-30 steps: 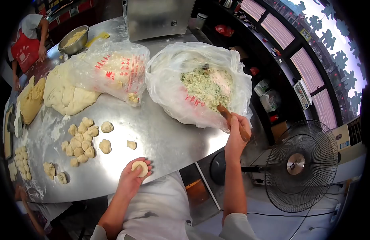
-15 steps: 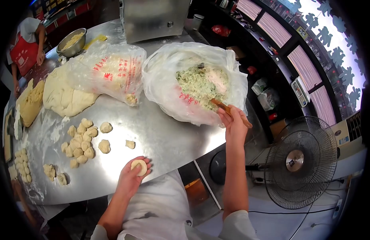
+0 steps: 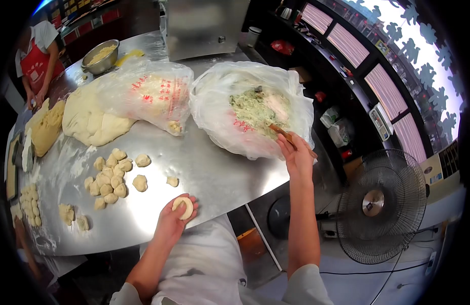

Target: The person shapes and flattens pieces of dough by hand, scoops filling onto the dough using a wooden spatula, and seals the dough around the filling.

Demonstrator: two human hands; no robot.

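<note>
My left hand (image 3: pixel 175 217) cradles a small round of dough (image 3: pixel 186 208) near the table's front edge, the thumb pressed over its face. In my right hand (image 3: pixel 299 155) is a brown wooden spatula (image 3: pixel 284 134), fingers closed round its handle. The spatula's tip is in a pale green chopped filling (image 3: pixel 252 109) with a pinkish patch. That filling lies in an open, clear plastic bag (image 3: pixel 209 109); any container beneath is hidden. Beyond my left hand sit a small dough scrap (image 3: pixel 172 181) and a cluster of dough pieces (image 3: pixel 109 175).
A large dough slab (image 3: pixel 85 119) lies partly under a printed plastic bag (image 3: pixel 161 96). A metal bowl (image 3: pixel 109 63) and a steel box (image 3: pixel 204 30) stand farther back. A co-worker in a red apron (image 3: pixel 37 68) is at the far left. A fan (image 3: pixel 374 203) stands right.
The camera view has shifted slightly, moving the table things rightward. My left thumb now reaches over the dough round's centre. The spatula remains in the filling.
</note>
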